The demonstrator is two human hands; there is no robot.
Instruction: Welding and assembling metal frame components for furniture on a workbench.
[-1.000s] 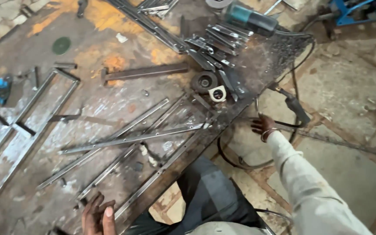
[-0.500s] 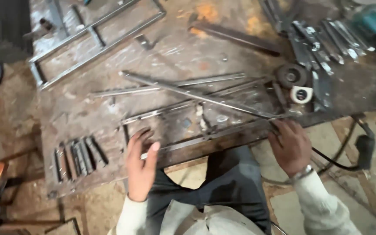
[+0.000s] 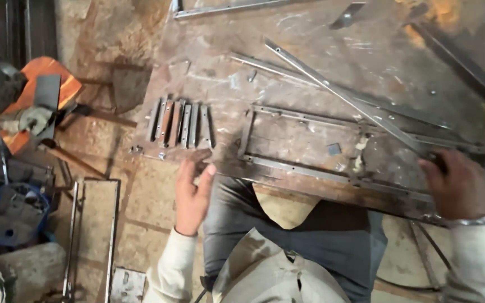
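So the right hand (image 3: 460, 185), over at the right edge of the frame, has its fingers curled down onto the near end of a long thin steel bar (image 3: 338, 92) that runs diagonally up toward the top centre. It looks like a grip, but the fingertips are hidden under the hand, so I can't tell how tight. Under that bar, a flat rectangular frame of steel strips (image 3: 332, 177) lies along the near edge of the rusty steel worktable (image 3: 209, 73); the hand sits over its right end.

The left hand (image 3: 193, 193) is lower centre-left, fingers loosely spread and holding nothing, hovering at the table's near edge just below a row of short steel strips (image 3: 181, 122) laid side by side.

Compared with half a second ago, the view has swung left: the short strips are now mid-frame instead of lower left, and the left hand has come off the frame's left end.

Nothing container-like on the table. A blue bucket-ish thing (image 3: 15, 216) sits on the floor, lower left, contents unclear.
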